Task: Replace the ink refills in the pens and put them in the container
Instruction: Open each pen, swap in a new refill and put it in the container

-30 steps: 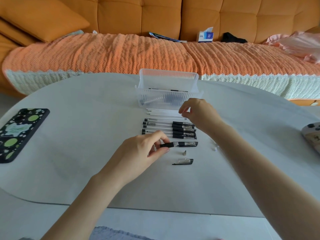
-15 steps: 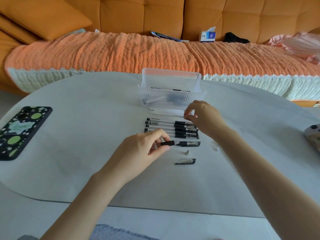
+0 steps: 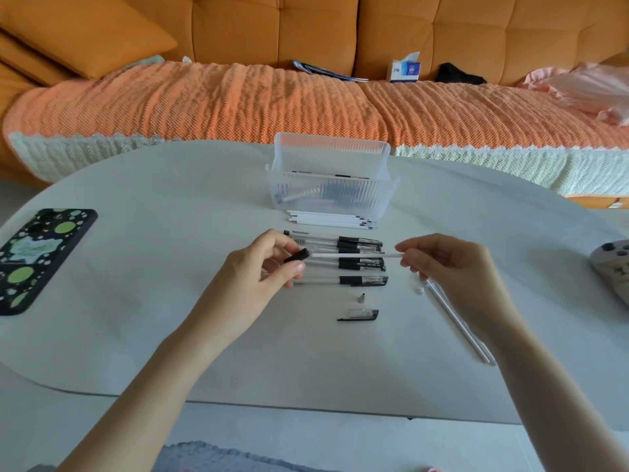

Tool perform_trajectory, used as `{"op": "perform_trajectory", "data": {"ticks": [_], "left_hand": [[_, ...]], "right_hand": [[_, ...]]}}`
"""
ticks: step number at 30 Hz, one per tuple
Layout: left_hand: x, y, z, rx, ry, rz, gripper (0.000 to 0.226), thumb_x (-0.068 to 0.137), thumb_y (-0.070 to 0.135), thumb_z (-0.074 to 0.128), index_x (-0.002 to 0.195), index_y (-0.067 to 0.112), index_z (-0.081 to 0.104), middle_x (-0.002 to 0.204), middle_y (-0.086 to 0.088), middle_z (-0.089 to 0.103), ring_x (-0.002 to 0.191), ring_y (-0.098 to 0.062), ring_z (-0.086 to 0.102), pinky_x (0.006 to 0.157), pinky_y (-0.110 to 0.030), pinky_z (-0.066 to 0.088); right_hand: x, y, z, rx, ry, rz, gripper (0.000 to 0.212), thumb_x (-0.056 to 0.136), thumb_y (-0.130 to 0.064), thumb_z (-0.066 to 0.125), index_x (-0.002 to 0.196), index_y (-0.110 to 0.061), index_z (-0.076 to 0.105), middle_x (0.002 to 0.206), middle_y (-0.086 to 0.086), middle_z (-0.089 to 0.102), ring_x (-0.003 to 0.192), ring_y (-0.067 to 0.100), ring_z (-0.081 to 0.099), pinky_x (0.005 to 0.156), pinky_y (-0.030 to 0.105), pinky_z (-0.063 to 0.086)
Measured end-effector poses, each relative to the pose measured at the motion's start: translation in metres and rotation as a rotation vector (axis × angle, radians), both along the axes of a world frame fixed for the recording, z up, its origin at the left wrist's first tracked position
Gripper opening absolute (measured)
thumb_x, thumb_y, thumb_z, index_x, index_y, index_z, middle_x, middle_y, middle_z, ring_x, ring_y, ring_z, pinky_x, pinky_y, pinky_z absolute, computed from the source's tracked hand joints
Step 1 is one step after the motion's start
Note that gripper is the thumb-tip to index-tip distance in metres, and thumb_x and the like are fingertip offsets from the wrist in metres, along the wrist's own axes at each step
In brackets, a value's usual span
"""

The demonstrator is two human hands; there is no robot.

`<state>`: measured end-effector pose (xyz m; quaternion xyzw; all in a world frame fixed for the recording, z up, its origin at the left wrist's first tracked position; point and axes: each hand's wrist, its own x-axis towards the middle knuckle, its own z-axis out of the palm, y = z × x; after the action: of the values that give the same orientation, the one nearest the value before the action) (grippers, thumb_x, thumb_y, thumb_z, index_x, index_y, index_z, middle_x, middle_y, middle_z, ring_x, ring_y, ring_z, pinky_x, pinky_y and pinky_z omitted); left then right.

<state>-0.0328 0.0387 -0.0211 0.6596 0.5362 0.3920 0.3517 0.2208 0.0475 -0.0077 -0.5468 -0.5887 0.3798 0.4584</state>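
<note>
Container (image 3: 332, 195): clear ribbed plastic tub on the far middle of the white desk (image 3: 170, 318), a few pens lying inside

Spare refills (image 3: 323, 218): white sticks in a flat row, just in front of the container

Pens (image 3: 357, 248): capped, clear-bodied with black grips, bunched close together just beyond the spare refills from the container; a lone pen (image 3: 360, 280) lies a little further out

Left hand (image 3: 265, 270): in front of the container, to its left, fingers curled round a pen barrel (image 3: 299, 255) whose black grip end shows past the thumb and points right

Held refill (image 3: 354, 255): white, level, raised over the bunched pens, one end at the mouth of the pen barrel; whether it has entered cannot be told

Right hand (image 3: 452, 267): in front of the container, to its right, thumb and forefinger pinching the held refill's other end, remaining fingers loosely bent

Metal tip (image 3: 361, 298) and loose cap (image 3: 360, 315): on the desk, further from the container than the lone pen, near each other but apart

Small white piece (image 3: 418, 290): on the desk just under the right hand's fingers

Thin rods (image 3: 456, 321): slanting away from the container beside the right wrist, partly hidden by it

Phone (image 3: 37, 257): dark spotted case, well left of the container

Controller (image 3: 612, 267): well right of the container, cut by the frame edge

Sofa (image 3: 238, 103): behind the container, orange textured cover, tissue box (image 3: 405, 68) on it
</note>
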Motion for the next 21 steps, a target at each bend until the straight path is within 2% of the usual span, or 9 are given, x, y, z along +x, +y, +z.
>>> {"op": "perform_trajectory", "data": {"ticks": [9, 16, 21], "left_hand": [[-0.0020, 0.0006, 0.0037, -0.004, -0.059, -0.002, 0.009, 0.086, 0.015, 0.064, 0.092, 0.019, 0.058, 0.079, 0.007, 0.069, 0.069, -0.011, 0.066, 0.082, -0.040, 0.053], [-0.0014, -0.0011, 0.0058, 0.007, -0.048, -0.004, 0.009, 0.086, 0.018, 0.065, 0.092, 0.020, 0.059, 0.080, 0.004, 0.067, 0.070, -0.011, 0.066, 0.083, -0.044, 0.052], [-0.0028, -0.0013, 0.0040, 0.041, 0.036, 0.007, 0.013, 0.084, 0.020, 0.067, 0.088, 0.029, 0.058, 0.081, 0.010, 0.067, 0.069, -0.009, 0.066, 0.080, -0.039, 0.052]], "right_hand": [[-0.0029, 0.0023, 0.0005, 0.031, 0.076, -0.042, 0.017, 0.087, -0.004, 0.059, 0.081, -0.015, 0.071, 0.066, -0.005, 0.066, 0.056, 0.006, 0.050, 0.058, 0.019, 0.041], [-0.0025, 0.0040, -0.0004, 0.042, 0.034, -0.028, 0.019, 0.087, -0.003, 0.060, 0.080, -0.016, 0.071, 0.065, -0.006, 0.066, 0.056, 0.005, 0.049, 0.057, 0.013, 0.041], [-0.0025, 0.0035, 0.0013, 0.059, -0.015, -0.025, 0.022, 0.086, -0.001, 0.061, 0.077, -0.019, 0.071, 0.061, -0.009, 0.065, 0.054, 0.000, 0.049, 0.056, 0.010, 0.040]]}}
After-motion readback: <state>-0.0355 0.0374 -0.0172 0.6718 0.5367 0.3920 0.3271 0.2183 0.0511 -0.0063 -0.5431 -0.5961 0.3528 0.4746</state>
